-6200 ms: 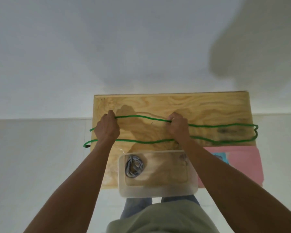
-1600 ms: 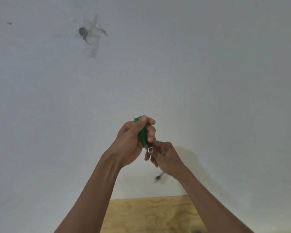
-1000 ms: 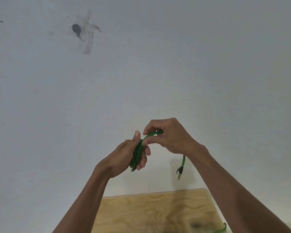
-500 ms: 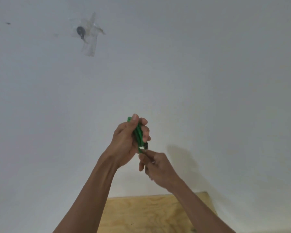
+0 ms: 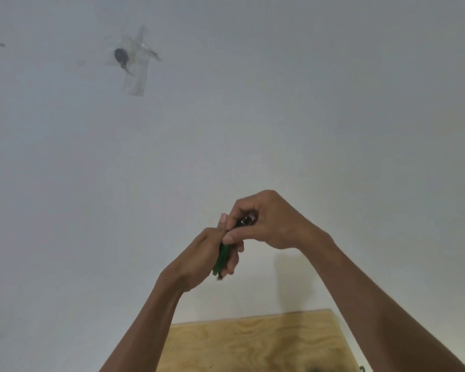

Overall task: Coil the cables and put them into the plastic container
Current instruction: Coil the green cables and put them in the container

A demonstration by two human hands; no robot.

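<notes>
A green cable [image 5: 221, 260] is bunched into a tight coil, held up in front of a white wall. My left hand [image 5: 202, 260] is shut around the coil from the left. Just above it, my right hand [image 5: 266, 220] pinches the cable's dark plug end [image 5: 247, 219] at the top of the coil. Most of the coil is hidden between my fingers. A small bit of green cable [image 5: 362, 368] peeks in at the bottom edge, right of the table. The plastic container is out of view.
The far end of a plywood table [image 5: 253, 345] shows at the bottom of the view. On the white wall [image 5: 306, 103], at the upper left, a small dark object is stuck under clear tape [image 5: 130, 65].
My right hand has swung from below the coil up over its top, carrying the plug end. My left hand has dropped a little, still gripping the coil.
</notes>
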